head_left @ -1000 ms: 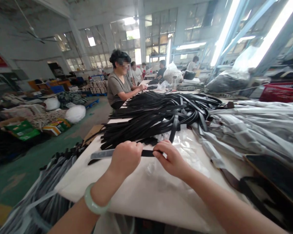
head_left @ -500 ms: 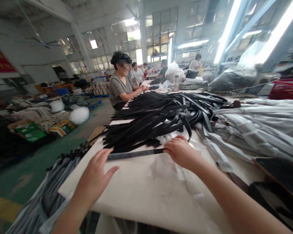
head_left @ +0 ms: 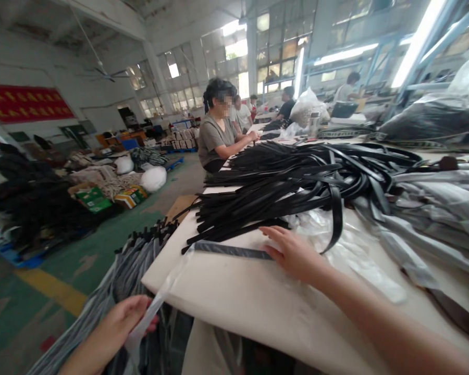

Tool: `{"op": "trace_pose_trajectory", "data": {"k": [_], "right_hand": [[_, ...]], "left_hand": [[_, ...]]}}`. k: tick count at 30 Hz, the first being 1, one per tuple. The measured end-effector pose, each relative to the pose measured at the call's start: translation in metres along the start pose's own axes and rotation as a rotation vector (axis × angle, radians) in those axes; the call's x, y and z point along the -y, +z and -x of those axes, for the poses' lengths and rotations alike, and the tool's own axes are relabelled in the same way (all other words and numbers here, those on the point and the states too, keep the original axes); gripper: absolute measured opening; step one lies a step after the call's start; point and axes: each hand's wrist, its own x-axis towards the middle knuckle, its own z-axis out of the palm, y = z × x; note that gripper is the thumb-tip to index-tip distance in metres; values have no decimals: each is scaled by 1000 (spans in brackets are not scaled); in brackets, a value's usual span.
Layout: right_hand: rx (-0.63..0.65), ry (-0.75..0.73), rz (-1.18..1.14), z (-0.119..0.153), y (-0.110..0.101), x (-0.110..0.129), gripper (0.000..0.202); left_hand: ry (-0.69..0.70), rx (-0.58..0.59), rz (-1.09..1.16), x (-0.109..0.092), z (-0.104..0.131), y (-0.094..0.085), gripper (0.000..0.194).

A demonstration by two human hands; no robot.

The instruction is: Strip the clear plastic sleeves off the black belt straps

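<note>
- Lying on the table (head_left: 226, 286), the strap (head_left: 230, 250) is looking light and bendy, maybe slippery; its ends are seeming good for gripping.
- Left hand (head_left: 127, 317) is curling fingers round thin plastic (head_left: 168, 286).
- Right hand (head_left: 297, 255) is keeping fingers apart by the strap.

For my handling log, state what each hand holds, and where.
Left hand: the clear plastic film, by its lower part. Right hand: at the grey strap's right end; whether it grips cannot be told.
</note>
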Motion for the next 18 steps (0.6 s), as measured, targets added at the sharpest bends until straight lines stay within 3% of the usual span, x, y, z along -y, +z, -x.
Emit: {"op": "trace_pose_trajectory", "data": {"k": [3,6,8,11,12,15,18], "right_hand": [[125,-28,8,-1,3,6,20],[183,-75,54,0,-4,7,14],[188,-94,78,1,-9,6,13],[159,-91,84,2,-17,3,15],[156,-80,74,3,-20,3,15],[198,-27,34,8,-29,0,16],[210,12,-3,12,-38,-3,15]], "left_hand": [[-24,185,100,0,6,9,57],[62,135,-121,2,1,5,43],[208,-129,-366,3,-6,-8,35],[548,-719,-743,4,-16,-38,27],[667,-850,-818,3,-19,-48,27],[883,-945,-904,-4,-30,-70,31],[815,-988,-960,-9,-45,-80,37]]}}
